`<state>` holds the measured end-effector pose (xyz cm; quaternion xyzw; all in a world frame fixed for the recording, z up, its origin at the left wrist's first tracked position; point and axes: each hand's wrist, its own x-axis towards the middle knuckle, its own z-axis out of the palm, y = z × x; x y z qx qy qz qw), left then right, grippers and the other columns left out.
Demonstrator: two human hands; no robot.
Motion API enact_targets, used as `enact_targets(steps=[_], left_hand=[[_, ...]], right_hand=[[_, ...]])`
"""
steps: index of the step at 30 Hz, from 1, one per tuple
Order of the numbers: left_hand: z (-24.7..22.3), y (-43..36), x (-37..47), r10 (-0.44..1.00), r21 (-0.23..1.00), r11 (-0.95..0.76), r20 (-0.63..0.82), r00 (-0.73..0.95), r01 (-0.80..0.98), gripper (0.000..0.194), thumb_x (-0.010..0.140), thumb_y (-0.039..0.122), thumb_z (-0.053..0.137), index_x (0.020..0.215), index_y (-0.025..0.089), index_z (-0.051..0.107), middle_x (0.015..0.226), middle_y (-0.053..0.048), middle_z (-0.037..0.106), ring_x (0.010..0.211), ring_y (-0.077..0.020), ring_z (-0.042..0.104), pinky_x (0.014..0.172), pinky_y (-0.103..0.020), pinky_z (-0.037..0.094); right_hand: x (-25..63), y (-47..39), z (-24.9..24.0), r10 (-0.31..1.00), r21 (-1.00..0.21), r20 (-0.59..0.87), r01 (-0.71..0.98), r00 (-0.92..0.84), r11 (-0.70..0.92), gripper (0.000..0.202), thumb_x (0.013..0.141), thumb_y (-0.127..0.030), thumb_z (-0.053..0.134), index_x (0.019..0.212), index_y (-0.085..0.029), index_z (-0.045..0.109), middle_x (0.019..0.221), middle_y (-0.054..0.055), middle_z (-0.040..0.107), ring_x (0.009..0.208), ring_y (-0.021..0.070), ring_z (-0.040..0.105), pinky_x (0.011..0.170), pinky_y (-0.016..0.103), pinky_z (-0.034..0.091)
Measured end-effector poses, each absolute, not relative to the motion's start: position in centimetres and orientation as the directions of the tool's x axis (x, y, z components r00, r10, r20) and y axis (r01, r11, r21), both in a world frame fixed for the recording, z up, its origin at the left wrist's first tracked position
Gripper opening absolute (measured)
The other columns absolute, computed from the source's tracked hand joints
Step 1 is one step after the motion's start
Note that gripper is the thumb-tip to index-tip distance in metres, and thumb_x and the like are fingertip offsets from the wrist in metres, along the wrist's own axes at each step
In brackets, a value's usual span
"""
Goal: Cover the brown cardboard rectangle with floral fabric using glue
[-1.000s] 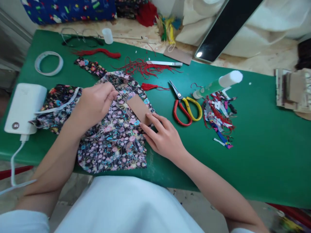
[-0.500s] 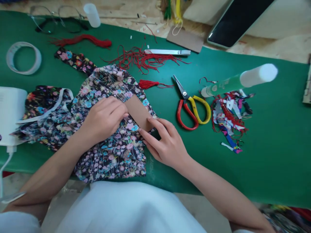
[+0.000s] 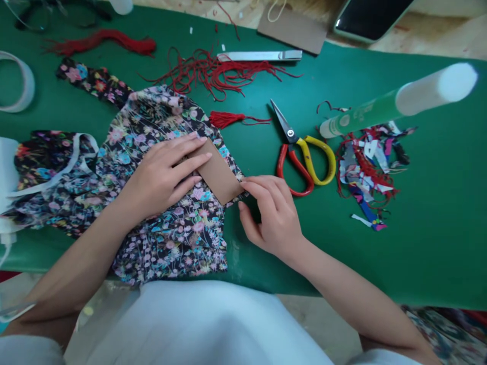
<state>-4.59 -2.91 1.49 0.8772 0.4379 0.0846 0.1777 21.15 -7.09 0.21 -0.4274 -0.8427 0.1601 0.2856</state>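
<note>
A small brown card [image 3: 219, 175] lies on the dark floral garment [image 3: 167, 243], slanting near its right edge. My left hand [image 3: 165, 175] rests spread over the card's upper left end and the cloth, fingers apart. My right hand [image 3: 272, 215] is at the card's lower right corner, thumb apart from the bent index finger, whose tip touches the garment's edge; nothing shows between them. Beyond the garment's upper right edge lies a red tassel [image 3: 228, 119]. Scissors [image 3: 300, 152] with one red and one yellow handle lie just beyond my right hand, blades parted slightly.
A glue bottle [image 3: 399, 101] lies slanted beside fabric scraps [image 3: 371, 167]. Farther back are tangled red threads [image 3: 213, 76], tweezers [image 3: 262, 56], another brown card [image 3: 291, 28], a phone [image 3: 371, 17] and a red thread bundle [image 3: 110, 41]. A tape roll [image 3: 25, 83] sits at left.
My left hand has spread its fingers over the card's upper end. My right hand has drawn back from the card's face to its lower right corner. The view has shifted slightly.
</note>
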Motion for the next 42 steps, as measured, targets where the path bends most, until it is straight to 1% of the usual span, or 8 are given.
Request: enact_targets(steps=[3,8,12,19,25,29,33,42], left_hand=[[1.5,-2.95,-4.55,0.818,0.384,-0.523,-0.026,0.575,0.761,0.042,0.1,0.034,0.043,0.141,0.028,0.051,0.156,-0.008,0.043,0.148,-0.0269,0.035,0.118,-0.051,0.032],[1.68,-2.88,-4.47,0.828,0.404,-0.502,-0.031,0.56,0.765,0.04,0.101,0.035,0.042,0.139,0.029,0.054,0.155,-0.007,0.044,0.148,-0.0257,0.035,0.119,-0.049,0.032],[1.65,-2.77,-4.57,0.828,0.425,-0.491,-0.044,0.56,0.76,0.042,0.1,0.035,0.043,0.14,0.031,0.054,0.156,-0.005,0.043,0.147,-0.0268,0.036,0.119,-0.05,0.031],[1.49,-2.72,-4.76,0.812,0.408,-0.521,-0.032,0.582,0.75,0.042,0.1,0.034,0.043,0.141,0.03,0.053,0.157,-0.006,0.042,0.148,-0.0262,0.035,0.12,-0.049,0.031],[1.51,-3.01,-4.38,0.842,0.394,-0.485,-0.032,0.539,0.781,0.043,0.1,0.034,0.042,0.141,0.032,0.053,0.157,-0.004,0.043,0.147,-0.0273,0.036,0.118,-0.05,0.033],[1.46,-3.09,-4.23,0.851,0.372,-0.481,-0.021,0.526,0.794,0.044,0.101,0.036,0.04,0.144,0.031,0.05,0.154,-0.005,0.046,0.147,-0.0262,0.037,0.116,-0.049,0.035],[1.42,-3.06,-4.13,0.854,0.373,-0.48,-0.009,0.521,0.794,0.045,0.102,0.037,0.041,0.145,0.028,0.048,0.155,-0.006,0.045,0.146,-0.0261,0.038,0.117,-0.047,0.034],[1.54,-3.09,-3.94,0.867,0.375,-0.462,-0.003,0.499,0.804,0.045,0.102,0.04,0.041,0.144,0.027,0.049,0.154,-0.007,0.047,0.145,-0.0255,0.04,0.117,-0.046,0.034]], right_hand=[[21.12,-7.0,0.29,0.823,-0.532,0.331,0.628,-0.462,0.567,0.034,0.086,-0.014,0.054,0.12,-0.017,0.05,0.111,0.013,0.066,0.103,0.026,0.06,0.089,0.044,0.052],[21.05,-6.95,0.28,0.818,-0.498,0.332,0.649,-0.47,0.575,0.031,0.086,-0.017,0.058,0.117,-0.017,0.051,0.109,0.013,0.066,0.1,0.0264,0.059,0.087,0.043,0.052],[20.99,-7.0,0.29,0.826,-0.494,0.311,0.663,-0.47,0.563,0.031,0.088,-0.017,0.055,0.119,-0.019,0.052,0.11,0.012,0.065,0.102,0.0263,0.059,0.088,0.044,0.052],[20.96,-6.99,0.17,0.825,-0.485,0.329,0.667,-0.459,0.565,0.024,0.088,-0.016,0.057,0.112,-0.018,0.055,0.107,0.012,0.066,0.099,0.0256,0.059,0.087,0.042,0.052],[21.01,-6.96,-0.01,0.831,-0.506,0.334,0.659,-0.446,0.557,0.025,0.088,-0.015,0.056,0.112,-0.018,0.054,0.108,0.012,0.066,0.1,0.0239,0.058,0.088,0.041,0.05],[20.98,-6.96,-0.02,0.834,-0.508,0.332,0.662,-0.44,0.551,0.025,0.088,-0.015,0.056,0.113,-0.019,0.055,0.108,0.011,0.066,0.1,0.0243,0.059,0.088,0.041,0.051],[20.92,-6.92,0.01,0.83,-0.493,0.339,0.668,-0.443,0.558,0.023,0.088,-0.015,0.057,0.111,-0.019,0.055,0.106,0.012,0.066,0.097,0.0251,0.06,0.086,0.042,0.052],[20.92,-6.92,-0.01,0.819,-0.486,0.35,0.659,-0.456,0.574,0.02,0.088,-0.015,0.058,0.107,-0.018,0.057,0.103,0.011,0.067,0.097,0.0235,0.058,0.086,0.04,0.052]])
